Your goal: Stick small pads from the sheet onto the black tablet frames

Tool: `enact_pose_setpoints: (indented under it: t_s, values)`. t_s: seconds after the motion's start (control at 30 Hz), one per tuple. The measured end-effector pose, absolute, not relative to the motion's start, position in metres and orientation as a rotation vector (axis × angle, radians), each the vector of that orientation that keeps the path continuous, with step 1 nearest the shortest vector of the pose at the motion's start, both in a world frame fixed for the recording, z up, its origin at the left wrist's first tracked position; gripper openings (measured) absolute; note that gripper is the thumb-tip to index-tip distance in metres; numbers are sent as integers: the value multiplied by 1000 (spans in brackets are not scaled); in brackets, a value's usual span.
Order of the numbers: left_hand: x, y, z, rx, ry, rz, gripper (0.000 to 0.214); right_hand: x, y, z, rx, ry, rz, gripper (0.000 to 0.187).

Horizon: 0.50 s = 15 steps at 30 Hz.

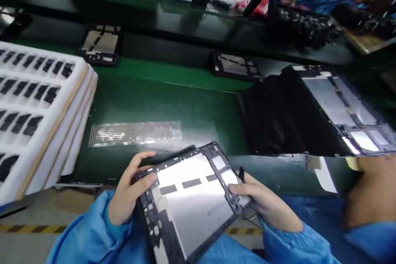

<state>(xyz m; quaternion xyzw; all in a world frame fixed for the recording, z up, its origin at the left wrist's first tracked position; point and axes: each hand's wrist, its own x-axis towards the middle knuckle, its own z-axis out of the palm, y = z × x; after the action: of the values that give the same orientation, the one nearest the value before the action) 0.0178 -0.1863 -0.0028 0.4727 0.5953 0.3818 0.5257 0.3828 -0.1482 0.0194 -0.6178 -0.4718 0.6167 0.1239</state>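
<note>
Fingers of the bare left hand (131, 192) and bare right hand (267, 202) are clamped on opposite edges of a flat, rectangular black device frame with a silver plate (198, 210), tilted, at six o'clock in the view. From it, a clear plastic strip of small silver dots (133, 133) lies at eleven o'clock, stacked white foam trays (48, 109) at ten, a glossy black pile (278, 119) towards two.

White glare washes out the upper panel of the tablet frame (201, 206). Beyond the frame, the green bench (167, 99) lies dimmer, with soft reflections; right of the frame, a co-worker's forearm (371, 189) is blurred.
</note>
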Motion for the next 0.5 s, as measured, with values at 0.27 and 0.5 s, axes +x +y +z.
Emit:
enact_pose_setpoints:
  t_s: [0.27,0.5]
  values:
    - [15,-156,18,1651,1464,786,36,379,-108,42,-1812,-1557,1023,41]
    - [16,-29,34,2318,1325,305,29,298,-65,49,-1346,-1452,1381,56]
